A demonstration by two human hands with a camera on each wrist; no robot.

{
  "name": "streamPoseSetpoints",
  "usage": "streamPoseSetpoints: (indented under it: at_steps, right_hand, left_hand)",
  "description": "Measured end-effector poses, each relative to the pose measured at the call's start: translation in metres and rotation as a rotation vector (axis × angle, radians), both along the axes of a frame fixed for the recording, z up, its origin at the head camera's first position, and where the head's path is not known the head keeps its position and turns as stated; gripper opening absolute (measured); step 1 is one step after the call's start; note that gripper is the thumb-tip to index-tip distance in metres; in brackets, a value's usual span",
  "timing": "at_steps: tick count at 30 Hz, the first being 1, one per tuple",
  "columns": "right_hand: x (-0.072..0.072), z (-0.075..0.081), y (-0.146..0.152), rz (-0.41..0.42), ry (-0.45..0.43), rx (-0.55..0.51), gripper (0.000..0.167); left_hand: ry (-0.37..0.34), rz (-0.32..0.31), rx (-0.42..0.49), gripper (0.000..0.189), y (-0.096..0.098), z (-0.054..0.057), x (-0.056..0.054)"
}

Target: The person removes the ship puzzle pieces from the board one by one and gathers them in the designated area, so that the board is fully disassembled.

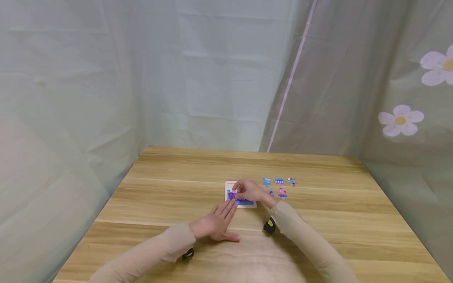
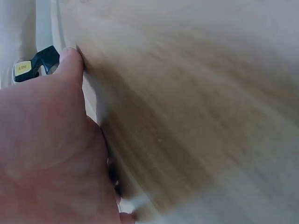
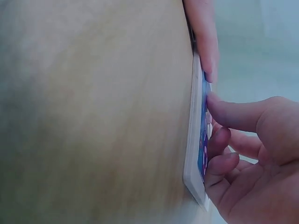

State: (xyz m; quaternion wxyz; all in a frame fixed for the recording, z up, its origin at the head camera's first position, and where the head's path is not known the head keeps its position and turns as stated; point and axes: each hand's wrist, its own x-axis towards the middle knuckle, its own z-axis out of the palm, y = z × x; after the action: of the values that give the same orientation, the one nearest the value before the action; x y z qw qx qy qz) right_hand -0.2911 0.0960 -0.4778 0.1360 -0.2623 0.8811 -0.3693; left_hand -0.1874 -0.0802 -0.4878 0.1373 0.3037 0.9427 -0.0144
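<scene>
Left hand (image 1: 220,225) touches puzzle board (image 1: 246,203) — right hand (image 1: 249,191) too, grip unclear.

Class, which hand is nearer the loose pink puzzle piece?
Right. The right hand is over the board, left of the loose pink puzzle piece; the left hand lies farther left, nearer the person.

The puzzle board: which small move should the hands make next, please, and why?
Probably the right hand should press gently on the puzzle board to settle any piece there: its fingertips are at the coloured surface, and the left hand lies over the near edge, which could steady it. Whether a piece is pinched is hidden; loose pieces lie to the right.
</scene>
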Motion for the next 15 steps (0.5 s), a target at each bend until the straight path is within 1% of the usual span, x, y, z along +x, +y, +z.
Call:
streamPoseSetpoints:
  at_steps: [2,4,9,11,15]
  right_hand:
    - [0.0012,0.001,-0.001,-0.005,0.006,0.011,0.022]
    - [0.0022,0.0024,-0.002,-0.008,0.008,0.017,0.022]
    - [0.0041,0.0047,-0.0032,-0.01,0.018,0.009,0.023]
    - [0.0043,0.0045,-0.0031,-0.009,0.024,-0.001,0.023]
    - [0.0029,0.0023,-0.0022,0.013,0.042,-0.025,0.024]
  left_hand:
    - [0.001,0.009,-0.005,0.108,0.0012,-0.0031,-0.0017]
    - [0.004,0.01,0.0,0.109,0.0009,-0.01,-0.0042]
    - [-0.012,0.005,-0.002,0.108,0.0002,-0.0051,-0.0024]
    - [-0.014,0.004,0.0,0.108,-0.0001,-0.0049,-0.0024]
    - [-0.022,0.004,0.014,0.109,-0.0006,-0.0086,-0.0043]
